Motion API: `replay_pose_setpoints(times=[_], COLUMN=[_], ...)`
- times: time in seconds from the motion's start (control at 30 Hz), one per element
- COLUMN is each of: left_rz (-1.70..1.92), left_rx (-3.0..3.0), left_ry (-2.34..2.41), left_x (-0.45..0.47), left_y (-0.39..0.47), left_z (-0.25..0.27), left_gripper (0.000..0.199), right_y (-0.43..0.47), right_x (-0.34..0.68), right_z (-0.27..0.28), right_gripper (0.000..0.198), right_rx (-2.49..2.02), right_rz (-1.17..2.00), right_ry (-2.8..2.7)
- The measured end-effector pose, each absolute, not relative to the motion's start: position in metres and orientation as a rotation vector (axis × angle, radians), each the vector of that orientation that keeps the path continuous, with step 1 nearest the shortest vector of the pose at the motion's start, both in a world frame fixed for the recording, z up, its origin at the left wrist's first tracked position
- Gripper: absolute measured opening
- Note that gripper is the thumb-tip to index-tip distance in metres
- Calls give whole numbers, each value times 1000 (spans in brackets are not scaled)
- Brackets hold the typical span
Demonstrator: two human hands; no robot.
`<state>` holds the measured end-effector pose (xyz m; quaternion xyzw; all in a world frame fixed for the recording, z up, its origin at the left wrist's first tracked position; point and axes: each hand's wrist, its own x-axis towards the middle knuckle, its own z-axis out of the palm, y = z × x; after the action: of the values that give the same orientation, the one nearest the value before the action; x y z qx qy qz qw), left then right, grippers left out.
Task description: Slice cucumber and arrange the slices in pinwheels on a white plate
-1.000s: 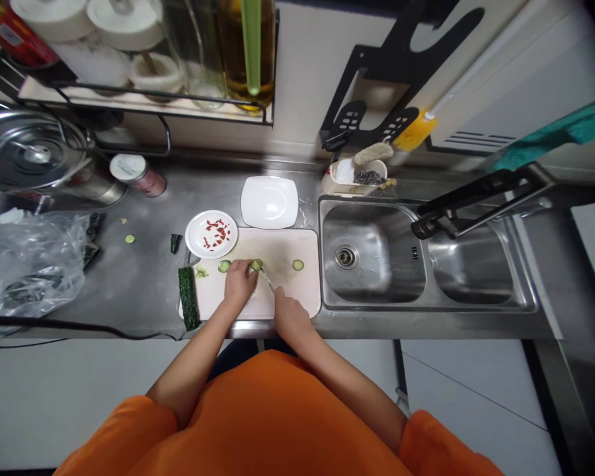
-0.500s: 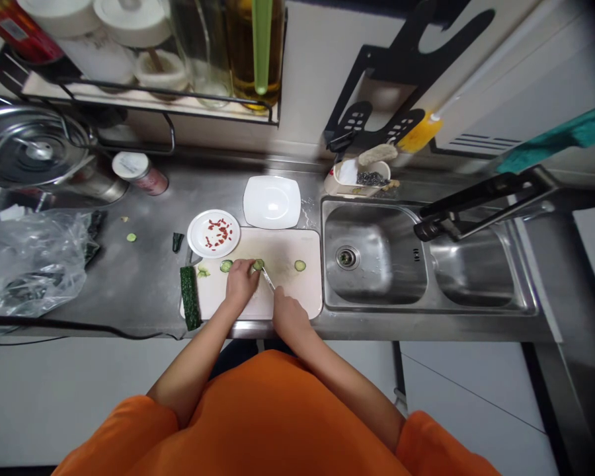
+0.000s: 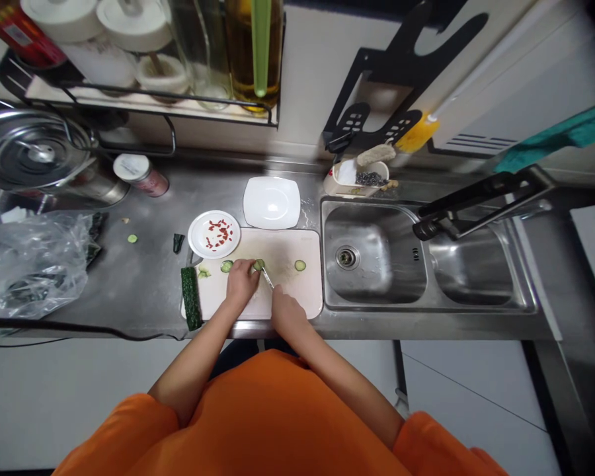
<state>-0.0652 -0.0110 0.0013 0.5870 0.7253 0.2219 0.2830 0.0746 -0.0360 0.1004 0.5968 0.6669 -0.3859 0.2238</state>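
Observation:
My left hand is closed on a small cucumber slice above the cutting board. In my right hand is a knife, its tip meeting that slice. Another cucumber slice lies just left of my left hand, and one more slice rests at the board's right. A dark green length of cucumber lies across the board's left edge. A round white plate with red bits on it overlaps the board's upper left corner.
Behind the board stands a white square dish. A steel double sink with a black faucet adjoins on the right. To the left are a cucumber end, a lidded jar and a plastic bag. A condiment rack hangs above.
My right hand and the knife handle have shifted very slightly to the left. My left hand stays on the slice, and the other things keep their places.

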Motion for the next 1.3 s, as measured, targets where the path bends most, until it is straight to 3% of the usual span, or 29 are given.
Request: replay_pose_setpoints(times=[0.43,0.83,1.3], left_rz=[560,650,615], left_rx=[1520,1096,1576], left_ry=[1949,2206,2222], left_x=[-61,-121,-118], left_y=[-5,-20,-19], left_z=[20,39,35], left_gripper=[12,20,21], right_y=[-60,-62,-67], right_x=[103,108,108], right_z=[108,106,103], right_gripper=[36,37,40], right_rx=[1573,1562,1588], right_rz=[-1016,-1046,-1037], right_ry=[1866,1820,1847])
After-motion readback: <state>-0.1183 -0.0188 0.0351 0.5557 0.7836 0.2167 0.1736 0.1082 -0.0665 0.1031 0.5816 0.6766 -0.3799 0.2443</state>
